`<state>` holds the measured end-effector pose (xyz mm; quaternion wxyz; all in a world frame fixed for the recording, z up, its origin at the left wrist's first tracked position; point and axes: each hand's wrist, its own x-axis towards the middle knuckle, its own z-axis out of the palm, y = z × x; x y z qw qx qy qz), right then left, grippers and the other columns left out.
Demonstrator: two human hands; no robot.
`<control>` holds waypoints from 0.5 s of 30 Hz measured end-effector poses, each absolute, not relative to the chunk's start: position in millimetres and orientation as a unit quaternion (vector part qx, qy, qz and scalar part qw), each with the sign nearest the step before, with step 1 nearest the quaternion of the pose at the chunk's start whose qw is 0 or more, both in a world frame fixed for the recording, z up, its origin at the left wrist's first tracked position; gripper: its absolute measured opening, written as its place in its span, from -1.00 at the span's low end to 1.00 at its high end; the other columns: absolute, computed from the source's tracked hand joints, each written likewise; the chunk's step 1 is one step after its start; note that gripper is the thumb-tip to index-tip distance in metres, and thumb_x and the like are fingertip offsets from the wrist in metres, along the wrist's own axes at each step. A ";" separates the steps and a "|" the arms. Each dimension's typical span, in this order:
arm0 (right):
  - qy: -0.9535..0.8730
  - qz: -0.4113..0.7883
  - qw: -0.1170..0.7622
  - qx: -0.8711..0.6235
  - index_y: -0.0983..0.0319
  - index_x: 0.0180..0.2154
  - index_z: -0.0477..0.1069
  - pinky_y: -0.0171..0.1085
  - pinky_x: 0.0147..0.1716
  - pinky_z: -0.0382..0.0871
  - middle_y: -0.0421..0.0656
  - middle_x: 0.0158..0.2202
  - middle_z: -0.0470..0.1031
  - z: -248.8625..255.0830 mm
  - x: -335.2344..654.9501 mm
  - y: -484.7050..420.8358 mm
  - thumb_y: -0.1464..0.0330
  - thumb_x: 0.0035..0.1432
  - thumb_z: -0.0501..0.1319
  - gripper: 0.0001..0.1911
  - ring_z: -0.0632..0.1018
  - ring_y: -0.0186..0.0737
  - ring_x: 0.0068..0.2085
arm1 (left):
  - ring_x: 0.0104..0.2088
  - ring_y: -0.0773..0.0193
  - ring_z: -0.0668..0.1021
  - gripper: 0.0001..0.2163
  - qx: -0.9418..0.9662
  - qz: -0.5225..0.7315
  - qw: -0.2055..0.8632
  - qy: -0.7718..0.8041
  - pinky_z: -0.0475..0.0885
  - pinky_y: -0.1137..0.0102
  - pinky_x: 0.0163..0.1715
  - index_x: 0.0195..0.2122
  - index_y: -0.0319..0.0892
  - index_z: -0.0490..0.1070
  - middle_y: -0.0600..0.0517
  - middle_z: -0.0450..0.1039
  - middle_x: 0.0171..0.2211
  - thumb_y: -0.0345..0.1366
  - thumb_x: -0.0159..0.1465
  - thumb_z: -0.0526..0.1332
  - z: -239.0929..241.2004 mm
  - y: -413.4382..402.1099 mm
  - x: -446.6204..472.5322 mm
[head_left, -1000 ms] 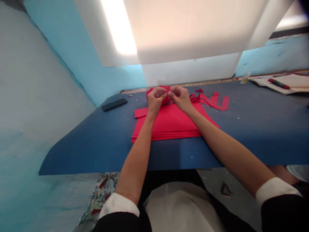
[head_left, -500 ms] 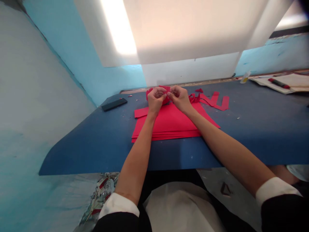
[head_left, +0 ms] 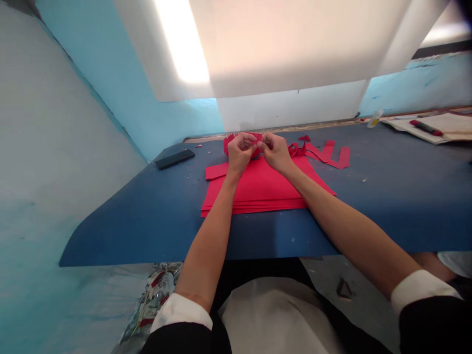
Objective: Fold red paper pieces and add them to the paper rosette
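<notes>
Both hands meet above the far edge of a stack of red paper sheets (head_left: 265, 184). My left hand (head_left: 241, 150) pinches a piece of red paper (head_left: 259, 139) between thumb and fingers. Opposite it, my right hand (head_left: 273, 150) grips the same paper, its fingertips almost touching the left ones. Behind the left hand shows a red paper piece with a fringed edge (head_left: 229, 140), partly hidden by that hand. A red paper strip (head_left: 216, 171) lies on the stack's left side. Crumpled red paper (head_left: 296, 149) sits just right of my right hand.
Several red paper strips (head_left: 328, 151) lie right of the stack on the blue table (head_left: 147, 216). A dark phone (head_left: 174, 159) rests at the left. Towards the right back are a small glue bottle (head_left: 375, 119), and a red-and-black marker (head_left: 426, 128) on an open notebook (head_left: 442, 137).
Both hands have shifted very slightly to the right with the red paper. Its upper edge now stands a little lower between them, and the fringed piece shows a bit more.
</notes>
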<state>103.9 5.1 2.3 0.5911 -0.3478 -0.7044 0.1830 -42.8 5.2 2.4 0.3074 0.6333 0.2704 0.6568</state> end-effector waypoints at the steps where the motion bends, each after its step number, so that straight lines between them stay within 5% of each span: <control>1: -0.706 0.181 0.588 -0.350 0.14 -0.47 0.20 -0.22 -0.40 0.06 -0.34 -0.56 0.17 2.1 104.1 4.9 0.27 0.25 0.35 -0.63 0.18 -0.35 -0.49 | -0.41 0.38 0.56 -0.74 0.635 0.655 0.305 0.274 0.46 0.44 -0.32 -0.34 -0.15 0.50 0.11 0.56 -0.41 -0.29 0.13 0.58 2.2 5.4 -42.9; 9: -0.715 0.213 0.589 -0.310 0.13 -0.40 0.34 -0.20 -0.38 0.25 -0.25 -0.52 0.36 1.3 109.8 10.0 0.21 0.37 0.21 -0.73 0.33 -0.27 -0.46 | -0.45 0.40 0.48 -0.82 0.615 0.662 0.314 0.291 0.38 0.45 -0.36 -0.44 -0.15 0.45 0.14 0.47 -0.48 -0.52 0.15 0.41 9.1 -0.1 -39.1; 11: -0.710 0.218 0.604 -0.288 0.10 -0.25 0.42 -0.20 -0.37 0.31 -0.23 -0.44 0.43 3.0 111.2 10.8 0.17 0.34 0.27 -0.83 0.40 -0.23 -0.41 | -0.47 0.41 0.43 -0.81 0.607 0.662 0.332 0.288 0.33 0.46 -0.40 -0.49 -0.15 0.41 0.15 0.41 -0.52 -0.55 0.15 0.34 10.9 -2.5 -37.9; 15: -0.724 0.218 0.599 -0.264 0.08 -0.15 0.47 -0.23 -0.33 0.38 -0.18 -0.29 0.53 5.2 110.4 9.8 0.12 0.21 0.39 -0.73 0.51 -0.20 -0.26 | -0.56 0.44 0.28 -0.81 0.583 0.649 0.406 0.272 0.20 0.48 -0.51 -0.52 -0.15 0.33 0.18 0.21 -0.59 -0.53 0.15 0.27 9.9 -3.4 -37.3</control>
